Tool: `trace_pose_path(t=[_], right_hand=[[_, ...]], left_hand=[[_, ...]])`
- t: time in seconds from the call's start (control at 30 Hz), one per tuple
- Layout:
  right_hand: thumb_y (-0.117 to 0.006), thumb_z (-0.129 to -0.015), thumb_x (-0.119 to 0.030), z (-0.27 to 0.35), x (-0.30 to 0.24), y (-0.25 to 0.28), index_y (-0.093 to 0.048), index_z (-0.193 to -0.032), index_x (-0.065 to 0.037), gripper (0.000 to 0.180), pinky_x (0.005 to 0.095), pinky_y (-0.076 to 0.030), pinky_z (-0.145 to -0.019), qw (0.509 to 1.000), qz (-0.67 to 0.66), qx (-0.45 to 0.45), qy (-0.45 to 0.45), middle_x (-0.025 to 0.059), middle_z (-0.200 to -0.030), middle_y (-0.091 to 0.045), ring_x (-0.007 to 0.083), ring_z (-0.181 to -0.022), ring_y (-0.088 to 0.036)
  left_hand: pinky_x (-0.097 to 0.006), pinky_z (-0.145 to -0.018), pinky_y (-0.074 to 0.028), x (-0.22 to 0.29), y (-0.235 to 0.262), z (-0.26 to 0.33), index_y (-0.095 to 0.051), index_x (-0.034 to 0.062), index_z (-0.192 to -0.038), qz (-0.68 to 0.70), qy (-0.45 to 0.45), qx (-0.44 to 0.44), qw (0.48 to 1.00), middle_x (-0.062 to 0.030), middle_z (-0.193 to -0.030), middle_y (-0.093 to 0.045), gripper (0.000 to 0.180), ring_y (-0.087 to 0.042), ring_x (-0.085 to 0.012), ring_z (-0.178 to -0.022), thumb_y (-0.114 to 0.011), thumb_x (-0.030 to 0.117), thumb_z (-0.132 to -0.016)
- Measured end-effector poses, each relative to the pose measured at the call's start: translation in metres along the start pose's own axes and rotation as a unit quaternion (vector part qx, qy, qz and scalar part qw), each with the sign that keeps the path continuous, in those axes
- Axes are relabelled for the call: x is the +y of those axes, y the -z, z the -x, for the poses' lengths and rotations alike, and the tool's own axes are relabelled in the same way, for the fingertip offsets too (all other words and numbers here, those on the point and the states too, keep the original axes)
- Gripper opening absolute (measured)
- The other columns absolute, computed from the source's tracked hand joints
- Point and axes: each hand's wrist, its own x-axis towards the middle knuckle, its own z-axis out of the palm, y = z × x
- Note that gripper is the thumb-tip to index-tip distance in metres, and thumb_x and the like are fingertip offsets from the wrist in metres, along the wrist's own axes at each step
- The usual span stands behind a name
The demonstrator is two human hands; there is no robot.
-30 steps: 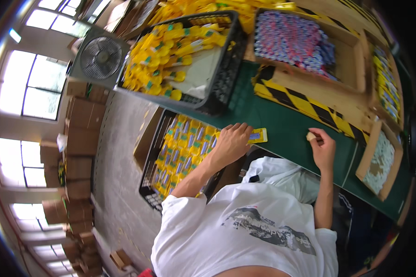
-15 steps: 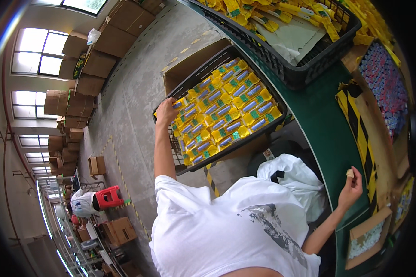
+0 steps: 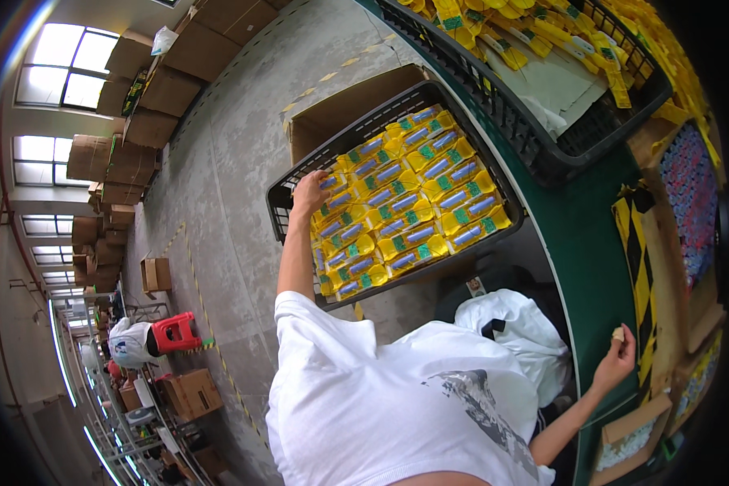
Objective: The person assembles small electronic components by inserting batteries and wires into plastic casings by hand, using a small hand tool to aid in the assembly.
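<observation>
A yellow packet (image 3: 330, 183) is gripped by the left hand (image 3: 309, 193) at the black crate's (image 3: 277, 212) corner, probably for neat rows, while a small pale piece (image 3: 618, 334) is pinched by the right hand (image 3: 614, 360) above the green table (image 3: 587, 235).

Shiny packs, plastic crates, brown cardboard

We see our left hand (image 3: 309, 193) on shiny yellow plastic packs (image 3: 405, 206) in a black plastic crate (image 3: 277, 212) with a grid wall. The surface (image 3: 591, 243) is smooth, flat green. The boxes (image 3: 158, 89) look like dull brown cardboard. The floor (image 3: 227, 162) is rough grey concrete. Our shirt (image 3: 381, 413) is soft white cloth.
</observation>
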Motion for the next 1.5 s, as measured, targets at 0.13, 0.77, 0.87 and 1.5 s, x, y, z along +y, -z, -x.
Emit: trace_pose_path(t=[0.13,0.77,0.87,1.5], right_hand=[[-0.062,-0.104,-0.007,-0.001,-0.001,-0.002,-0.074,-0.124,0.001,0.025,0.0300,-0.056,-0.083,1.000,0.000,0.018,-0.003,0.0096,-0.110,-0.077,0.0171,-0.096,-0.071],[-0.063,-0.103,-0.009,0.002,-0.002,-0.008,-0.075,-0.124,-0.001,0.025,0.0301,-0.055,-0.079,1.000,-0.003,0.030,0.004,0.0089,-0.107,-0.077,0.0169,-0.091,-0.070],[-0.063,-0.103,-0.009,0.002,-0.003,-0.009,-0.075,-0.124,-0.001,0.025,0.0299,-0.055,-0.078,1.000,-0.001,0.026,0.006,0.0087,-0.107,-0.077,0.0166,-0.091,-0.070],[-0.062,-0.104,-0.010,0.003,-0.009,-0.008,-0.075,-0.124,-0.001,0.025,0.0287,-0.053,-0.076,0.999,0.014,0.038,-0.001,0.0077,-0.105,-0.077,0.0145,-0.086,-0.067]], left_hand=[[-0.046,-0.104,-0.055,0.011,-0.001,-0.019,-0.073,0.0097,-0.129,0.031,0.003,-0.020,0.999,-0.0138,-0.125,-0.075,0.052,-0.068,-0.0353,-0.122,-0.086,0.012,-0.078],[-0.041,-0.057,-0.069,-0.089,-0.035,-0.032,-0.059,-0.0125,-0.132,0.448,0.439,0.099,0.772,-0.0210,-0.104,-0.074,0.063,-0.079,-0.0319,-0.078,-0.084,0.021,-0.086],[-0.039,-0.056,-0.069,-0.097,-0.054,-0.036,-0.066,-0.0152,-0.122,0.424,0.514,0.190,0.721,-0.0209,-0.112,-0.074,0.055,-0.078,-0.0316,-0.080,-0.084,0.022,-0.086],[-0.027,-0.060,-0.058,-0.113,-0.080,0.001,-0.070,0.0008,-0.121,0.535,0.488,0.125,0.679,-0.0134,-0.115,-0.068,0.033,-0.070,-0.0245,-0.085,-0.074,0.024,-0.098]])
